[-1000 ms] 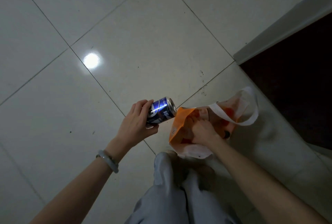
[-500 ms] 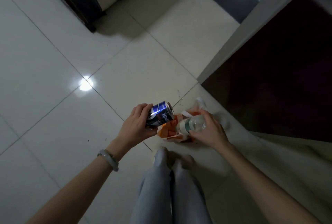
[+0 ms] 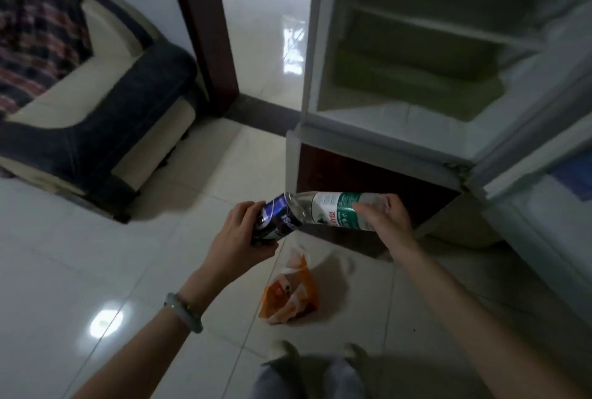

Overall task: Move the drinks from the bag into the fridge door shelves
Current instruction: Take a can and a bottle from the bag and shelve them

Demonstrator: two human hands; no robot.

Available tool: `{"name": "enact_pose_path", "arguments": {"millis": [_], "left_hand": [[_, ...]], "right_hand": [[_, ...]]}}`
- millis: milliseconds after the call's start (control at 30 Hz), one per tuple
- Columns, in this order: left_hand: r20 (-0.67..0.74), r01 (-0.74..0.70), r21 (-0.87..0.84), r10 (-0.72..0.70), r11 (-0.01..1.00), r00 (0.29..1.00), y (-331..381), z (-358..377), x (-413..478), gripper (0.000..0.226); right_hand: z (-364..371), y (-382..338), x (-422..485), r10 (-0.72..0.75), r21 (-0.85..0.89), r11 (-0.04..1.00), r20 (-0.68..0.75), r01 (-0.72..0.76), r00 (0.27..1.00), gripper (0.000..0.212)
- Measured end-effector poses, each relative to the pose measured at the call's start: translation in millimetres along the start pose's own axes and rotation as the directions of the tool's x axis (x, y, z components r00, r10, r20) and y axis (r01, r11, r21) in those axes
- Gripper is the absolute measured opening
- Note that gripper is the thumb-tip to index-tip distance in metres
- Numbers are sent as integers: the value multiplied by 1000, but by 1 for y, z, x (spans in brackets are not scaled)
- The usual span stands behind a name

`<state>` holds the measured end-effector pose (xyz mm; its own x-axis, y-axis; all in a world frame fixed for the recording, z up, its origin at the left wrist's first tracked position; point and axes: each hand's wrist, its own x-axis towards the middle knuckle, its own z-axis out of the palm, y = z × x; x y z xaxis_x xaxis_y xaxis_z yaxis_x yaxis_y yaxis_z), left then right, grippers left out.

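My left hand (image 3: 237, 235) grips a blue drinks can (image 3: 280, 218), held on its side. My right hand (image 3: 389, 217) holds a clear water bottle (image 3: 333, 210) with a green and white label, lying level, its neck end touching the can. Both are held in the air above the floor. The orange and white bag (image 3: 288, 296) lies crumpled on the tiles below my hands, in front of my feet. The fridge (image 3: 400, 55) stands open ahead on the right, with bare white inner shelves. Its open door (image 3: 551, 155) swings out at the far right, blurred.
A dark and cream sofa (image 3: 96, 104) with a checked blanket stands at the left. A doorway with a dark wooden frame (image 3: 205, 30) opens behind it. The fridge's lower dark red door (image 3: 368, 193) is closed. White floor tiles surround the bag.
The view has lifted from the floor to the fridge. My right hand has pulled the water bottle out of the bag and raised it. The bag now lies on the floor.
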<state>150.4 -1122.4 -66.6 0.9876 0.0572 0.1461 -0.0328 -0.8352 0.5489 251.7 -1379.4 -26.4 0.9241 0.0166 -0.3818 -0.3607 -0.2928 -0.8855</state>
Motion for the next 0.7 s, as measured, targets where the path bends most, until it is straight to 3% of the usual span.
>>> {"name": "enact_pose_path", "arguments": {"millis": [133,267,333,400,467,567,633,700], "left_hand": [[2,-163,18,163,986,987,47,-8,34,81],[-29,-325,-38,324,945,946,97,-1,58,81],[-32,-400,-72,399,914,916,125,4,68,81],[-21,-475,-76,475,877,880,154,12,76,80],[-5,-519,-81,520,851,854,180,22,84,80],[7,-552,-149,559,820,829,216,39,95,80],[7,-560,-205,574,803,819,238,49,99,80],[-8,-572,-244,588,783,809,257,61,102,78]], "right_hand": [[-52,-27,-17,73,269,962,-97,-45,993,40],[-107,-35,-45,135,581,802,58,-143,989,16],[-134,-29,-58,148,676,707,149,-210,978,23],[-156,-17,-71,85,672,702,250,-236,964,57],[-172,-5,-82,-6,645,724,358,-243,934,74],[-195,2,-96,-82,657,732,346,-179,935,62],[-219,7,-101,-79,625,776,236,-89,968,41],[-244,13,-102,-111,526,849,103,41,988,38]]}}
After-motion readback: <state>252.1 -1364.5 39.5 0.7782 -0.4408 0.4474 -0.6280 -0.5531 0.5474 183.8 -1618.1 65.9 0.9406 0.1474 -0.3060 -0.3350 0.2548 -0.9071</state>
